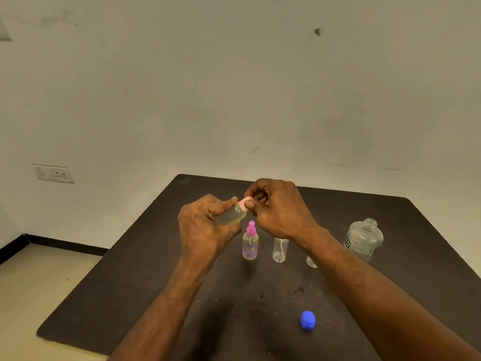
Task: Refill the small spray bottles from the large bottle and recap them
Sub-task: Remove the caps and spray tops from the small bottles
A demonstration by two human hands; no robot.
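Observation:
My left hand (205, 225) grips a small clear spray bottle (233, 213) tilted above the table, with pale liquid inside. My right hand (278, 209) pinches its light pink spray cap (244, 203) at the bottle's neck. Below the hands a second small bottle (250, 247) stands upright with a magenta spray cap on. Right of it stands a clear small bottle (280, 250), its top hidden by my right wrist. Another small bottle (311, 262) shows only its base under my right forearm. The large clear bottle (364, 239) stands uncapped at the right.
A blue cap (307, 319) lies on the dark table (130, 295) near the front. Dark spots mark the tabletop in the middle. The table's left edge drops to a pale floor; a wall with a socket (56, 174) lies behind.

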